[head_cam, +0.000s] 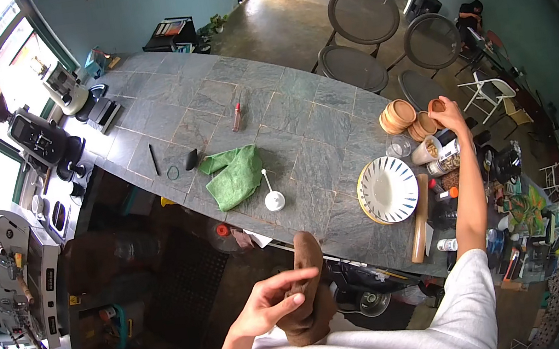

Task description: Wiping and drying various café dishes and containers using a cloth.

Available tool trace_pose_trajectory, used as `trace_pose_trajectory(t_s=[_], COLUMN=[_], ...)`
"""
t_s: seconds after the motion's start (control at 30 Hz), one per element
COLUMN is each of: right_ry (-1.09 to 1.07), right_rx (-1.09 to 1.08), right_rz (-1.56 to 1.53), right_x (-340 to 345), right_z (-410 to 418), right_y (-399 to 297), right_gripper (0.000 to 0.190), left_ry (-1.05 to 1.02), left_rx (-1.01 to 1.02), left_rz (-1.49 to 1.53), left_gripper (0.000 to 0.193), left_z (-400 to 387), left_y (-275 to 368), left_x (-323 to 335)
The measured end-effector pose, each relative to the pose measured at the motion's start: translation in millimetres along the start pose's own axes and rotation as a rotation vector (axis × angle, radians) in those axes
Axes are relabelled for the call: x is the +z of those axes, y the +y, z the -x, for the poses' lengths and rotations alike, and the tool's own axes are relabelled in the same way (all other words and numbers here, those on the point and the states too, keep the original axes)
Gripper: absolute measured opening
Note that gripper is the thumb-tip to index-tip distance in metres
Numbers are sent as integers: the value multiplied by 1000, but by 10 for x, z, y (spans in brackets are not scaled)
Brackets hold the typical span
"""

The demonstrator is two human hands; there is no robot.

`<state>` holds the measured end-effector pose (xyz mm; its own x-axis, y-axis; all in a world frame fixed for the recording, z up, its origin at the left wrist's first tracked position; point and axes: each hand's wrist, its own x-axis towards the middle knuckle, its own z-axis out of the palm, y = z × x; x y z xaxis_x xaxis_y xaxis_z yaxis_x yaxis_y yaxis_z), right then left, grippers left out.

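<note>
My right hand (451, 115) reaches to the far right of the stone-tiled counter (306, 133) and grips a small round wooden dish (436, 106). Right beside it are a stack of round wooden pieces (398, 116) and a second, lower stack (423, 126). My left hand (281, 302) is held in front of my body, fingers apart, over a brown cloth-like object (306, 256); whether it touches that object I cannot tell. A white bowl with blue strokes (388, 190) sits on the counter, nearer to me than the stacks.
A green cloth (237, 175), a small white lidded pot (274, 201), a black rubber blower (191, 159) and a red-handled screwdriver (236, 117) lie on the counter. Jars, bottles and a wooden rolling pin (419, 224) crowd the right end. Coffee grinders (38, 136) stand at left.
</note>
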<state>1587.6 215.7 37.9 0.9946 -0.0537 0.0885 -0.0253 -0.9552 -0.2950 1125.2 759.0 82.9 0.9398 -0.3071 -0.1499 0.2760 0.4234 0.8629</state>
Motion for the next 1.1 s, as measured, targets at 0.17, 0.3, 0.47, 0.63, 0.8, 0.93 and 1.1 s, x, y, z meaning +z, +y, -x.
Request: trace_pose_trajectory(t_s=[0.17,0.3,0.47,0.63,0.8,0.93,1.1], right_ry=[-84,-156,-57,187,-1038,-1361,-1637], right_rx=[37,80,42,-325,-797,-921,-1066], right_rz=[63,144,18,-565,-725,-758,-627], right_x=[590,736,530,12,-60,740,1645], right_z=[-287,-440,-473,322,3004,4556,6276], right_y=[89,251,222,-1537,-3563,-4251,-4834], right_gripper=[94,93,93,43,20,30,34], left_ry=[52,148,209,449,840,1031,805], left_rx=[-42,-82,-68,14,362,417,307], left_rz=[5,42,161,121,-29,-348,-706], left_gripper=[37,37,37,42,35,30,45], left_z=[126,298,409,660,1172,1978,3101], left_y=[-114,-194,-225,-84,-157,-174,-448], left_x=[-173,-313,-434,-337,-282,-70,668])
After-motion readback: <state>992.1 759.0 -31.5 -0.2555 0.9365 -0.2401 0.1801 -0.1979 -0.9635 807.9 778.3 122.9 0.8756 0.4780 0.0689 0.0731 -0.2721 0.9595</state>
